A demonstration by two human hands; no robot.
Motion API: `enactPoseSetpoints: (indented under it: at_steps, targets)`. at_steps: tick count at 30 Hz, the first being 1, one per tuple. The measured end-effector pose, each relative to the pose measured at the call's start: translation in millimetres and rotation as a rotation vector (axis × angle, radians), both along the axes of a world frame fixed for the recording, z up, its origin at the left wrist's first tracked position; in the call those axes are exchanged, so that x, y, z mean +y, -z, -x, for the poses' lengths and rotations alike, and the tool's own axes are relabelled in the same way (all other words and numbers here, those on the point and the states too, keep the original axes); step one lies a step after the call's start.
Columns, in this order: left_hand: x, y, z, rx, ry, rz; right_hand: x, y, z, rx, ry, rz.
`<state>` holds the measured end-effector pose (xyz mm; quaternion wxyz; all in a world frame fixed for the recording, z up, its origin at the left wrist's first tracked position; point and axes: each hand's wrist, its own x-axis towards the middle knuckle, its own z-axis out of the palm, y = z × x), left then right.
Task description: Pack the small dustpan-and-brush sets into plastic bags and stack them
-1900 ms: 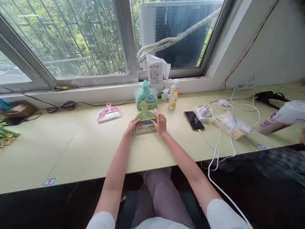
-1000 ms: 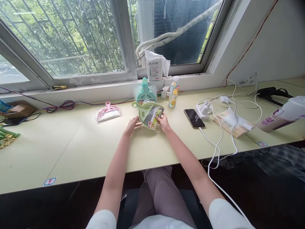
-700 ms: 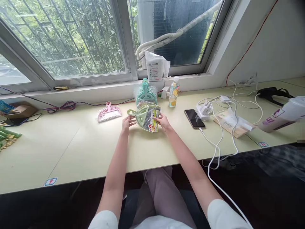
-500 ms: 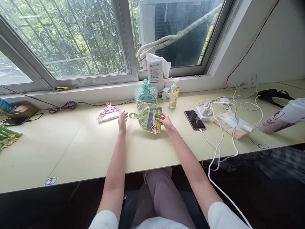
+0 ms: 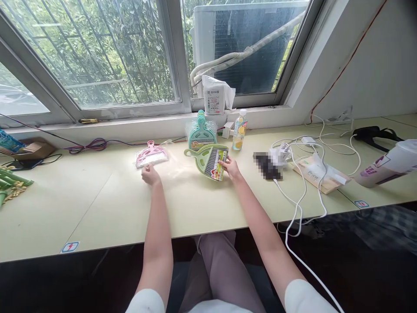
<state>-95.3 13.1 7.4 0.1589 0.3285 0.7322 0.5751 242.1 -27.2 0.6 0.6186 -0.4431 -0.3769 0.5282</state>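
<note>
My right hand (image 5: 230, 168) grips the label side of a green dustpan (image 5: 201, 160) with a grey-bristled brush and a yellow label, held over the table. The dustpan's handle points left. My left hand (image 5: 150, 174) is closed just in front of a pink dustpan and brush set (image 5: 151, 154) in clear wrap; what its fingers hold, if anything, is hidden. Faint clear plastic (image 5: 177, 163) shows between the pink set and the green dustpan. Behind the green dustpan, teal dustpan sets (image 5: 202, 132) are stacked in clear wrap.
A bottle (image 5: 239, 130) and a white plug (image 5: 227, 130) stand behind my right hand. To the right are a blurred-out dark object (image 5: 269, 166), white cables (image 5: 304, 187), a tissue pack (image 5: 317, 171) and a large cup (image 5: 387, 163). A cardboard box (image 5: 37, 149) is at far left.
My left hand has moved left, away from the green dustpan's handle, and its fingers have closed. The green dustpan has shifted slightly right and tilted in my right hand. Clear plastic now shows beside it.
</note>
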Motion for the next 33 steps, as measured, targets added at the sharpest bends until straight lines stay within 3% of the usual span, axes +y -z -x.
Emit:
enactPoseSetpoints:
  at_steps: [1,4,6,7,9,12,14,17,19,22,25,28,30,33]
  targets:
    - [-4,-0.9,6,0.041,-0.077,0.042,2,1.9,-1,0.031,0.041,-0.003]
    - [-15,-8.1,7,0.183,-0.147,0.062,4,6.8,-2,0.105,0.093,-0.011]
    - [-18,-15.4,-8,0.238,-0.175,-0.032,4,8.7,2,0.132,0.086,-0.019]
    - [-19,-18.6,-20,0.228,-0.123,-0.109,4,9.2,4,0.14,0.078,-0.026]
    - [-19,-21.2,-50,0.079,0.199,-0.223,2,9.1,11,0.144,0.05,-0.039]
    - [-21,-12.8,-96,-0.339,0.874,-0.072,-1,7.0,21,0.12,-0.027,-0.044]
    - [-24,-2.6,-115,-0.453,1.071,-0.028,-2,4.9,25,0.087,-0.076,-0.032]
    - [-23,8.0,-117,-0.495,0.984,-0.004,0,2.8,19,-0.045,-0.051,0.085]
    - [-18,9.7,-106,-0.487,0.872,-0.019,3,2.8,7,-0.209,0.106,0.187]
    - [-9,8.6,-89,-0.469,0.833,-0.103,8,4.1,-18,-0.351,0.323,0.26]
    - [-7,7.1,-85,-0.435,0.858,-0.121,10,3.7,-31,-0.336,0.267,0.286]
    - [-13,4.7,-95,-0.37,0.889,-0.146,5,0.8,-19,-0.529,0.297,0.161]
    - [-19,2.8,-106,-0.319,0.921,-0.154,-3,-1.7,2,-0.771,0.373,-0.032]
    - [-33,0.6,-124,-0.232,0.972,-0.162,-18,-4.7,36,-1.065,0.29,-0.278]
